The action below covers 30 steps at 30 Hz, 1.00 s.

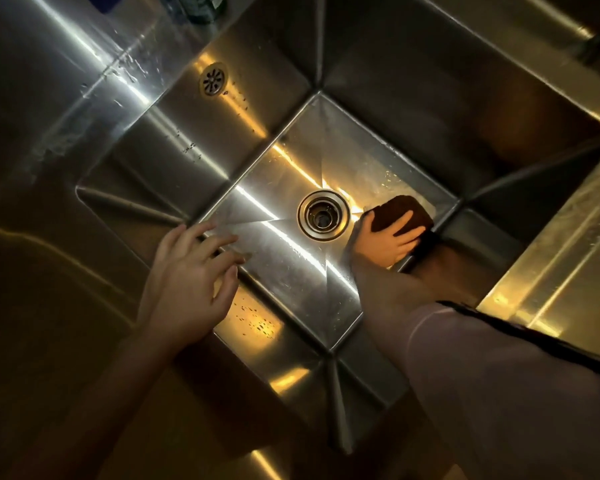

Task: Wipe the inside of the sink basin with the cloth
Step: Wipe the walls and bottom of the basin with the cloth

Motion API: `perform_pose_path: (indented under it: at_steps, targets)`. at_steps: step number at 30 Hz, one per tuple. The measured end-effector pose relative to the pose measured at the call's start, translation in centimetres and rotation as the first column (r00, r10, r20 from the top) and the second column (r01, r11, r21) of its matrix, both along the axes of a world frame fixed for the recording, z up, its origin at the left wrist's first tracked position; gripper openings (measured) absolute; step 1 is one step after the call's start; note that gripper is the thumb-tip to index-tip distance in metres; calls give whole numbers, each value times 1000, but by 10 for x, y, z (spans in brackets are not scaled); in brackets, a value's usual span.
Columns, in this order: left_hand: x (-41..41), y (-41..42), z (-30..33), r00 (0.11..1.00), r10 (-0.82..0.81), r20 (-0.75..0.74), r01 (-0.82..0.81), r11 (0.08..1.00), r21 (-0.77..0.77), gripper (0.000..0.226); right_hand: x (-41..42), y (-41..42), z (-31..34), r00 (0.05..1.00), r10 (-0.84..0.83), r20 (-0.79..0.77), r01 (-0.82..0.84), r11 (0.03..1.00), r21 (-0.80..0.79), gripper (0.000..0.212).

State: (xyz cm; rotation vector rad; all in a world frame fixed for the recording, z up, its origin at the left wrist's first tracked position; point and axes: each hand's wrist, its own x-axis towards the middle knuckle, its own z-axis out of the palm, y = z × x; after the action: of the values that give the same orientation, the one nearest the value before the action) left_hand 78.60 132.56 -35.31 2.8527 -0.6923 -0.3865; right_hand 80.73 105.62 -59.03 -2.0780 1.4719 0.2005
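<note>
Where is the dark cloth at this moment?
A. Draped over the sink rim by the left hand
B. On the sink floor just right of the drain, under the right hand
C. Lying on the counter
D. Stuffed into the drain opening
B: the right hand presses the cloth on the basin floor beside the drain.

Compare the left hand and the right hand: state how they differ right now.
The left hand hangs over the sink's near edge, fingers spread and holding nothing; the right hand is down on the basin floor beside the drain, fingers curled over the dark cloth. The left forearm is bare; the right wears a pale sleeve.
</note>
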Motion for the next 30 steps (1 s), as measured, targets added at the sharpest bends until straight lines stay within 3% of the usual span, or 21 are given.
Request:
perform_pose_path:
  at_steps: [5, 11, 19, 25, 30]
  targets:
    - [0, -1, -1, 1000, 7, -3, -7, 1000, -1, 36, 26, -43, -2, 994, 103, 22, -101, 991, -84, 79]
    - [1, 0, -1, 1000, 13, 2, -13, 1000, -8, 37, 58, -31, 0, 998, 42, 44, -39, 997, -62, 77]
    - [0, 1, -2, 1000, 28, -7, -28, 1000, 9, 38, 28, 13, -7, 916, 395, 72, -391, 918, -59, 78]
    - [0, 0, -3, 999, 27, -24, -26, 998, 52, 38, 81, -46, -4, 887, 452, 98, -446, 892, -79, 80]
    - [0, 0, -4, 999, 43, -24, -42, 998, 48, 39, 81, -25, -5, 913, 396, 100, -390, 918, -74, 78]
